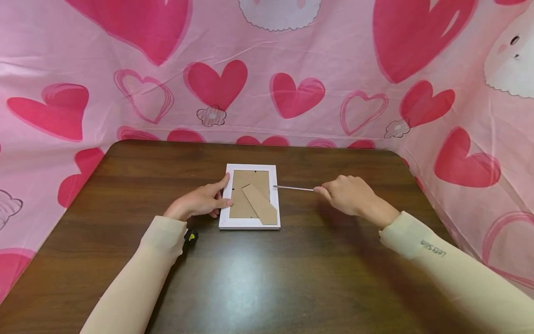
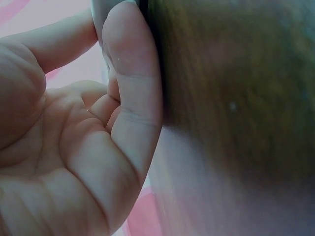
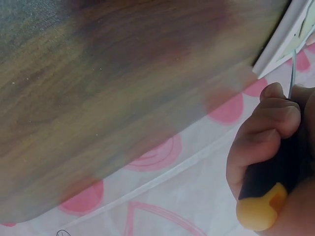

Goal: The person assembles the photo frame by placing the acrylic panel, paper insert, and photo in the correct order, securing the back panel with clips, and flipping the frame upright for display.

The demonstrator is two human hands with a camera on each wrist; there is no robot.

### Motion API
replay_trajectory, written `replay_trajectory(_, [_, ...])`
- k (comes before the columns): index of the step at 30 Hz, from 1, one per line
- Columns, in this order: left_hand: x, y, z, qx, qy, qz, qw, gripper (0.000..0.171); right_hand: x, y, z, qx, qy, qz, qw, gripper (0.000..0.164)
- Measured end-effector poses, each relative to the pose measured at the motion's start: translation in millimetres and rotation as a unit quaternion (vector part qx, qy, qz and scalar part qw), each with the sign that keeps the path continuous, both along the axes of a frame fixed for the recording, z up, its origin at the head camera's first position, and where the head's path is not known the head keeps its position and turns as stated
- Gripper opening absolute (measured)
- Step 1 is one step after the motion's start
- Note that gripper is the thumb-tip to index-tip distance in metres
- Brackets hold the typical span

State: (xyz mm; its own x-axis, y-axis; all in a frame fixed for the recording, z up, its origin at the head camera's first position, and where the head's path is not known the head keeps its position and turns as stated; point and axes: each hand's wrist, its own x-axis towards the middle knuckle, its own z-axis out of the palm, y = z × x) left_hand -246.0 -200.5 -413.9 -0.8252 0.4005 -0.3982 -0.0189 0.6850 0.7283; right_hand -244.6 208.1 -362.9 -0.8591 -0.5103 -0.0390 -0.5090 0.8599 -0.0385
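Observation:
A white picture frame (image 1: 273, 204) lies face down on the table, its brown backing board (image 1: 260, 178) and angled stand leg (image 1: 260, 206) showing. My left hand (image 1: 200, 200) grips the frame's left side, thumb on top of the border and other fingers along the edge. From the right, my right hand (image 1: 352, 195) holds a screwdriver (image 1: 294, 188) whose thin metal shaft points left. Its tip overlaps the frame's right border, close to the backing. In the right wrist view, curled fingers wrap the black handle (image 3: 263, 177) with its yellow end (image 3: 258, 214).
The dark wooden table (image 1: 250, 287) has rounded far corners. A pink cloth (image 1: 258, 55) printed with hearts hangs behind it and at both sides. A small black and yellow-green item (image 1: 191, 236) shows beside the left cuff.

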Motion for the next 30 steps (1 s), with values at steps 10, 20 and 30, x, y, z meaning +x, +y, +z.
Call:
replay_trajectory(10, [-0.7, 1, 0.9, -0.002, -0.001, -0.003, 1.0, 0.093, 0.0, 0, -7.3, -0.006, 0.009, 0.015, 1.0, 0.043])
replay_trajectory(20, [-1.1, 0, 0.1, -0.001, -0.002, -0.003, 1.0, 0.093, 0.7, -2, -9.9, -0.005, 0.009, 0.018, 1.0, 0.042])
replay_trajectory(30, [-0.1, 0, 1.5, 0.002, -0.004, -0.001, 1.0, 0.092, -0.3, -4, -9.9, 0.001, 0.036, 0.036, 0.999, 0.044])
